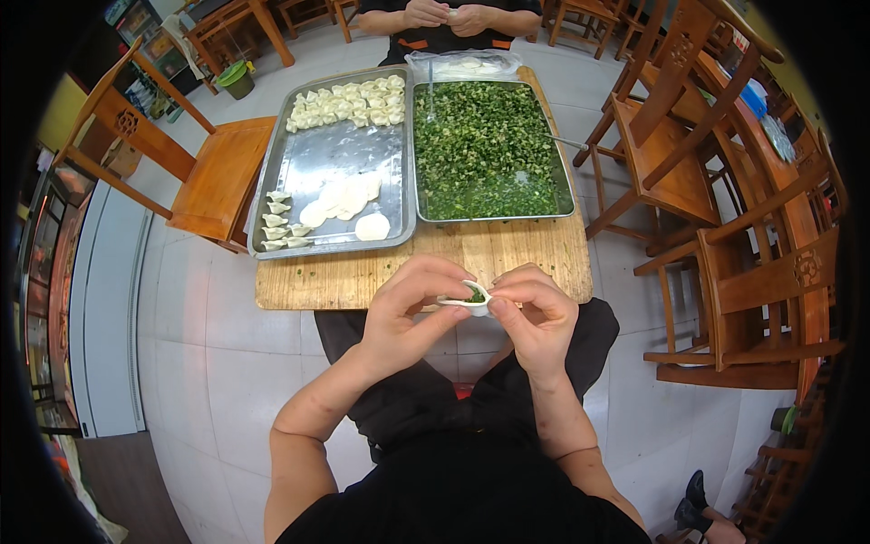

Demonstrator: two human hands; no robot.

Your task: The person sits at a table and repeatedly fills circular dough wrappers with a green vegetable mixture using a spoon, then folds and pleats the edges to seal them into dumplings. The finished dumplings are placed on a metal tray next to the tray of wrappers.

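Note:
Between both hands, just over the near table edge, is a dumpling wrapper (pixel 478 308) folded up around green filling, its top still parted. My left hand (pixel 418 306) pinches its left side with thumb and fingers. My right hand (pixel 537 309) grips its right end. Beyond, a metal tray (pixel 340 153) holds rows of folded dumplings (pixel 353 102) at the far end, several more at the near left, and flat round wrappers (pixel 372 226). Beside it, a second metal tray (pixel 496 218) is filled with chopped green filling (pixel 486 149), a utensil handle (pixel 567 142) sticking out over its right rim.
Both trays stand on a wooden table (pixel 476 248). Across it, a person's hands (pixel 445 15) hold a small pale piece, near a plastic bag (pixel 469 64) with wrappers. Wooden chairs stand left (pixel 221 173) and right (pixel 669 160); a green bin (pixel 235 78) is on the floor.

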